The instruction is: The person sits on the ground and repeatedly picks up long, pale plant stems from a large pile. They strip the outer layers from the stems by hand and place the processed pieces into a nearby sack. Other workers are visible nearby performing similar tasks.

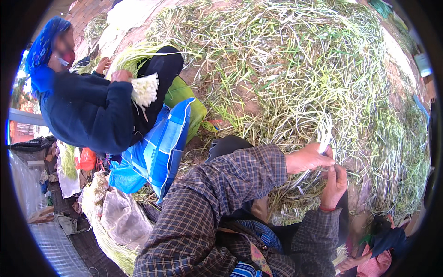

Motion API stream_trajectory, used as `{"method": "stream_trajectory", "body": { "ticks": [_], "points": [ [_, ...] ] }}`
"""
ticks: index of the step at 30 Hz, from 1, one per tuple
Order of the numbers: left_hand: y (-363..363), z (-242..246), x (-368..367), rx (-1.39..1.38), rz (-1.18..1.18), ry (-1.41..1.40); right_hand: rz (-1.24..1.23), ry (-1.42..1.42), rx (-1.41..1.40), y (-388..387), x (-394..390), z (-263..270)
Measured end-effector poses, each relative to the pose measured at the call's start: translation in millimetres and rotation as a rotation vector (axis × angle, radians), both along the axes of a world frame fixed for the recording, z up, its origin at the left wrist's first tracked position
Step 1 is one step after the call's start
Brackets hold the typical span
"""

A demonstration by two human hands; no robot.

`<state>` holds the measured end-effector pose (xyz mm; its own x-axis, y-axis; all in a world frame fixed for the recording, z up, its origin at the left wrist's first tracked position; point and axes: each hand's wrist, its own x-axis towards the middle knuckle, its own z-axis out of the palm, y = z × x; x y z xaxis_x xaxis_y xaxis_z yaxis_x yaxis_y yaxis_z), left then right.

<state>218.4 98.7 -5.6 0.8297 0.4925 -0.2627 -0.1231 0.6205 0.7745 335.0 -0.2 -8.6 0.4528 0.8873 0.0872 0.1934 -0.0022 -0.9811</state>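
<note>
My left hand (309, 159), at the end of a plaid sleeve, grips a few thin pale stalks (324, 133) that look like blanched chives. They point up and away from me. My right hand (334, 187), with a red cord at the wrist, comes in from below. Its thumb and fingertips pinch at the stalks' near end, touching the left fingertips. Fingers partly hide that end. Beneath and beyond both hands spreads a thick litter of loose green and whitish leaves (294, 86) on the ground.
At left a seated co-worker (86, 104) holds a thick bundle of pale stalks (145, 89). A blue checked cushion (162, 149) lies between us. A large stalk bundle (107, 239), partly under patterned cloth (124, 214), lies at lower left. Another person's hand (353, 264) shows at lower right.
</note>
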Motion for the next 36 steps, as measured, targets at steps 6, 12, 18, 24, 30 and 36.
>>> {"method": "stream_trajectory", "body": {
  "ticks": [6, 12, 18, 24, 30, 36],
  "points": [
    [-16.7, -4.0, 4.2, 0.014, -0.011, 0.047, -0.095, -0.052, -0.008, -18.9, -0.4, 2.8],
    [-39.7, -14.9, 7.2, -0.161, 0.098, -0.036, -0.120, 0.072, 0.058, -46.2, -3.0, 12.1],
    [-47.4, -32.9, 5.6, -0.412, 0.472, 0.000, -0.185, 0.579, 0.226, -96.1, 23.8, 18.9],
    [-15.6, -49.9, -16.8, -0.403, 0.870, -0.043, 0.079, 1.125, 0.866, -168.6, 98.3, 84.9],
    [-26.0, -38.3, -36.5, -0.147, 0.656, -0.003, -0.137, -0.001, 0.342, -174.7, 101.3, 94.9],
    [-88.4, -10.3, -41.4, 0.041, 0.157, 0.005, 0.166, -0.058, -0.236, -109.9, -3.1, 17.2]
  ]
}}
